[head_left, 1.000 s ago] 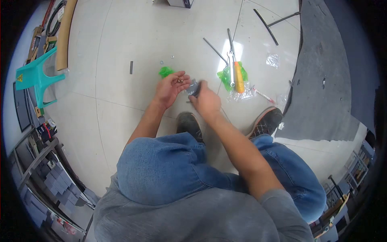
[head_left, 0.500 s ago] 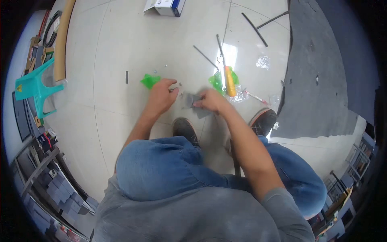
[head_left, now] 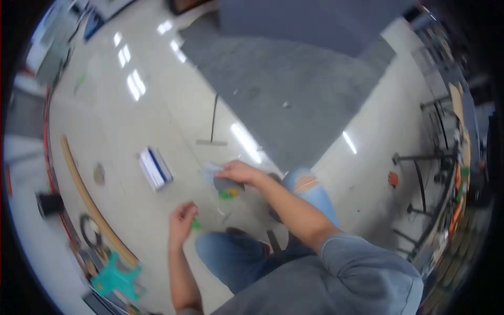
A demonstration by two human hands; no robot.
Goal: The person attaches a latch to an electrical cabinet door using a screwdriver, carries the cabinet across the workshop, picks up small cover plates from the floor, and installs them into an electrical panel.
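My right hand (head_left: 236, 172) pinches a dark grey flat piece (head_left: 227, 184), with something pale and see-through beside its fingertips. Just below the piece lie green plastic (head_left: 226, 196) and a bit of yellow. My left hand (head_left: 184, 216) is raised at the lower left of it, fingers curled together; whatever they hold, if anything, is too blurred to tell. Another scrap of green plastic (head_left: 196, 224) shows beside that hand. A few thin items on the floor nearby are smeared by motion.
A blue and white box (head_left: 156, 168) stands on the tiled floor. Beyond my right hand lies a T-shaped metal bar (head_left: 211, 142). A grey sheet (head_left: 294, 100) spreads ahead. At the left are a long cardboard tube (head_left: 94, 202) and a teal stool (head_left: 115, 277); racks line the right.
The view has swung round to the right and shows more of the room. My right hand has lifted the grey piece away from the floor, and my hands are farther apart.
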